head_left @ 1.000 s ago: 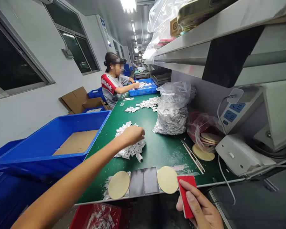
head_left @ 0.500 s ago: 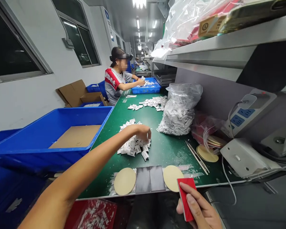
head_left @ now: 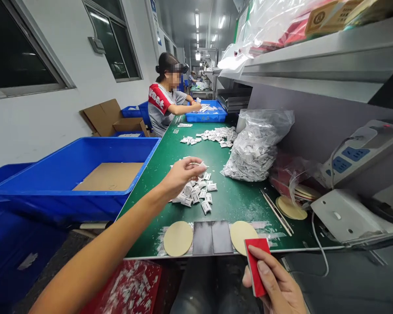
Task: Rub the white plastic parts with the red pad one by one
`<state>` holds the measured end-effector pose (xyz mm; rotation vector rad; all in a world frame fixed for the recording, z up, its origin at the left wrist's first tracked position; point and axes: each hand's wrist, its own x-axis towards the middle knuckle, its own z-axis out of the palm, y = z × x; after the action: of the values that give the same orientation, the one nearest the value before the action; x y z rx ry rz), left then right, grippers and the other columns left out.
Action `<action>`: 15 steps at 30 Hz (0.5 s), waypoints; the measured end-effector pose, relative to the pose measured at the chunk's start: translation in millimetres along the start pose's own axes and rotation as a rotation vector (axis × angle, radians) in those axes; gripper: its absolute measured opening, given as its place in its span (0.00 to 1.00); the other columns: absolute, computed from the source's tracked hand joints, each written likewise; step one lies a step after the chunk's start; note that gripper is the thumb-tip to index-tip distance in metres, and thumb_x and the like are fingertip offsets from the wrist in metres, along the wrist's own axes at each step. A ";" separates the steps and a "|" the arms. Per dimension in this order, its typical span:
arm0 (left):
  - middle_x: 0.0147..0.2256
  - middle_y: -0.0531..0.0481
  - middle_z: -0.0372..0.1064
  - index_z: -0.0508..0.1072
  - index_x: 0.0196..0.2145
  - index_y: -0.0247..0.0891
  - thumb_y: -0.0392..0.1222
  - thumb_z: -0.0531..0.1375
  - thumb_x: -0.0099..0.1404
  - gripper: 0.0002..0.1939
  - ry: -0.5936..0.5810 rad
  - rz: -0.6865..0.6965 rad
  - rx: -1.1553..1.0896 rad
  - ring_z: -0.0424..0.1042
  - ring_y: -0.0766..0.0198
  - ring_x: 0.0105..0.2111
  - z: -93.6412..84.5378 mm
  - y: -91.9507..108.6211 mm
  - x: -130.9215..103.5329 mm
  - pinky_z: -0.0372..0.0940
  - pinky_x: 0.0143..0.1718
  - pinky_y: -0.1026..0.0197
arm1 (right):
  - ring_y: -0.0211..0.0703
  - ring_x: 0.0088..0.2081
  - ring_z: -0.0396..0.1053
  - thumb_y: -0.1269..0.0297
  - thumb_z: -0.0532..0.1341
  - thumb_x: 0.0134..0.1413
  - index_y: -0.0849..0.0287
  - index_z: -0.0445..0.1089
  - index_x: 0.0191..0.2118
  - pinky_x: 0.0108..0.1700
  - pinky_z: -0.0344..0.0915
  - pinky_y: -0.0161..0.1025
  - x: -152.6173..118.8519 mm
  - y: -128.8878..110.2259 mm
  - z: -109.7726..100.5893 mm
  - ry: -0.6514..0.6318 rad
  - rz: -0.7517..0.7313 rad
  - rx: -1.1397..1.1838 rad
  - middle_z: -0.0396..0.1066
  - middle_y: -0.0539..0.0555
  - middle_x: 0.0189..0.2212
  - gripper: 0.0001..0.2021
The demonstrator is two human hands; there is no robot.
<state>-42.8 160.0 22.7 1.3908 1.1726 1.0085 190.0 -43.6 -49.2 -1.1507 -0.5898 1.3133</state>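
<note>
My left hand (head_left: 182, 175) is above a pile of small white plastic parts (head_left: 192, 194) on the green table (head_left: 236, 200), pinching one white part (head_left: 202, 165) between thumb and fingers. In my right hand (head_left: 277, 281) is a flat red block (head_left: 257, 267) with a pale edge, held upright near the table's front edge. Along that edge lie two round yellowish discs, one on the left (head_left: 178, 238) and one on the right (head_left: 242, 237), with two dark grey plates (head_left: 212, 237) between them.
A clear bag of white parts (head_left: 257, 148) stands at the right, near thin sticks (head_left: 277, 211) and a power strip (head_left: 356, 152). Left is a large blue bin (head_left: 65, 198). Farther back, a person (head_left: 165, 98) reaches into a blue tray (head_left: 206, 117).
My left hand has risen from the pile and moved slightly left, now with a white part in its fingers. My right hand still holds the red block. The view has shifted a little.
</note>
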 end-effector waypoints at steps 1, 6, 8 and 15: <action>0.39 0.51 0.73 0.69 0.55 0.40 0.48 0.66 0.68 0.21 0.039 -0.033 -0.115 0.77 0.68 0.38 3.0 -1.0 -27.0 0.72 0.45 0.63 | 0.38 0.25 0.74 0.47 0.73 0.53 0.51 0.85 0.44 0.32 0.69 0.29 0.3 -0.4 1.6 -0.017 -0.011 -0.003 0.78 0.53 0.21 0.17; 0.33 0.53 0.75 0.74 0.41 0.39 0.40 0.74 0.58 0.16 0.286 -0.325 -0.748 0.79 0.69 0.33 36.9 -14.0 -146.8 0.74 0.37 0.67 | 0.37 0.22 0.72 0.47 0.71 0.58 0.51 0.84 0.44 0.28 0.66 0.30 -4.2 -2.4 16.2 -0.244 0.017 -0.014 0.79 0.53 0.19 0.15; 0.31 0.51 0.76 0.76 0.36 0.35 0.32 0.76 0.53 0.16 0.396 -0.477 -1.149 0.77 0.69 0.28 53.1 -19.9 -171.9 0.72 0.29 0.68 | 0.37 0.22 0.74 0.48 0.70 0.59 0.48 0.85 0.43 0.27 0.66 0.30 -9.5 -4.7 23.6 -0.378 0.014 -0.016 0.80 0.53 0.21 0.13; 0.29 0.51 0.78 0.81 0.34 0.33 0.35 0.78 0.51 0.14 0.177 -0.647 -1.514 0.77 0.69 0.28 83.6 -31.7 -196.1 0.71 0.31 0.69 | 0.41 0.22 0.74 0.54 0.68 0.63 0.42 0.87 0.40 0.27 0.72 0.35 -5.3 -32.7 41.2 -0.756 -0.202 -0.311 0.81 0.53 0.26 0.08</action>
<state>-0.6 -47.3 -18.3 -0.2639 0.5407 1.0889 167.0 -31.2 -3.3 -0.7747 -1.4631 1.4982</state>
